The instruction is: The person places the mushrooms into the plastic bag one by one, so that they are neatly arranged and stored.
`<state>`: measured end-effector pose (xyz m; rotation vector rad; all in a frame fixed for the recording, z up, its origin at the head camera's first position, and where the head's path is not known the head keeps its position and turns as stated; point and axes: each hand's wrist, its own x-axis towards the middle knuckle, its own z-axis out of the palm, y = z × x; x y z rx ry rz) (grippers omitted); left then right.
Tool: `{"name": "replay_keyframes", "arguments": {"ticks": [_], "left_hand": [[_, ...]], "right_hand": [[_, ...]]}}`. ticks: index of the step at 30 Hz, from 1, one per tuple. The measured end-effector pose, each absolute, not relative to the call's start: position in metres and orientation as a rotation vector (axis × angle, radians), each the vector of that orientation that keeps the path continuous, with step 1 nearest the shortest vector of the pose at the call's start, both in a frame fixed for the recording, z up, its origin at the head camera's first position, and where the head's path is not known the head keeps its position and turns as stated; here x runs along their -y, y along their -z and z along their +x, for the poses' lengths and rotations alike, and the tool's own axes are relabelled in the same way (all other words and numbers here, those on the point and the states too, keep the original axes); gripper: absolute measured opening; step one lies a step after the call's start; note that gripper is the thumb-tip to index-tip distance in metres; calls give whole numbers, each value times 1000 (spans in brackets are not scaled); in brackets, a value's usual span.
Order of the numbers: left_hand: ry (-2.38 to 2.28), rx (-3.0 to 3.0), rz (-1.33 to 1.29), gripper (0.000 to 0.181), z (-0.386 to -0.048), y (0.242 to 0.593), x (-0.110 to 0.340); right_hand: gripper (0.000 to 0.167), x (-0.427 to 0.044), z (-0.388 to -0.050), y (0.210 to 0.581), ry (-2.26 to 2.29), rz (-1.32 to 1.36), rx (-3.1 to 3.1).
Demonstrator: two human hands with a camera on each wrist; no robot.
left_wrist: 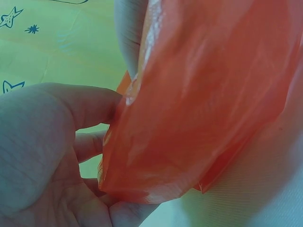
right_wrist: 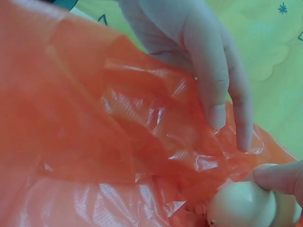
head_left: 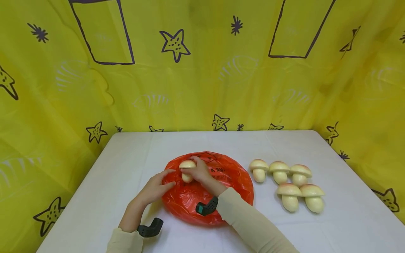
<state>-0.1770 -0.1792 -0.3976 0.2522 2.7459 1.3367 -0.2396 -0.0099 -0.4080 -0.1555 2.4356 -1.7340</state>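
A red plastic bag [head_left: 234, 182] lies on the white table, bulging and wrinkled, with dark print on its upper side. My right hand [head_left: 202, 173] grips a cream toy mushroom [head_left: 187, 164] over the bag's left part, cap up and stem pointing down. In the right wrist view the thumb presses on that mushroom [right_wrist: 239, 205]. At the bag's left edge is my left hand [head_left: 155, 189]; the left wrist view has its thumb and fingers around the red plastic [left_wrist: 189, 104]. The fingertips behind the plastic are partly hidden.
Right of the bag stand several more mushrooms: three in a back row, the middle one [head_left: 280, 172] among them, and two in front, one of them [head_left: 290, 197] near the bag. A yellow curtain [head_left: 196, 88] with dark star drawings hangs behind the table [head_left: 133, 151].
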Motion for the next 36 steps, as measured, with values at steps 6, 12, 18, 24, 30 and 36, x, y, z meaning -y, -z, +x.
{"name": "replay_keyframes", "arguments": {"ticks": [6, 12, 18, 24, 30, 36], "left_hand": [[-1333, -2745, 239, 40, -177, 398, 179], [-1332, -2745, 241, 40, -177, 398, 179], [-1331, -2737, 237, 41, -177, 398, 179], [-1329, -2731, 232, 41, -176, 397, 180], [-1345, -2725, 227, 40, -177, 397, 180], [-1348, -2720, 242, 40, -178, 398, 180]], "right_hand": [[57, 11, -239, 409, 1671, -201, -2512], [59, 13, -238, 406, 1606, -207, -2546], [67, 12, -236, 401, 1552, -154, -2542], [70, 5, -231, 389, 1494, -116, -2565], [60, -4, -227, 376, 1517, -94, -2528], [46, -17, -221, 366, 1516, -204, -2590]]}}
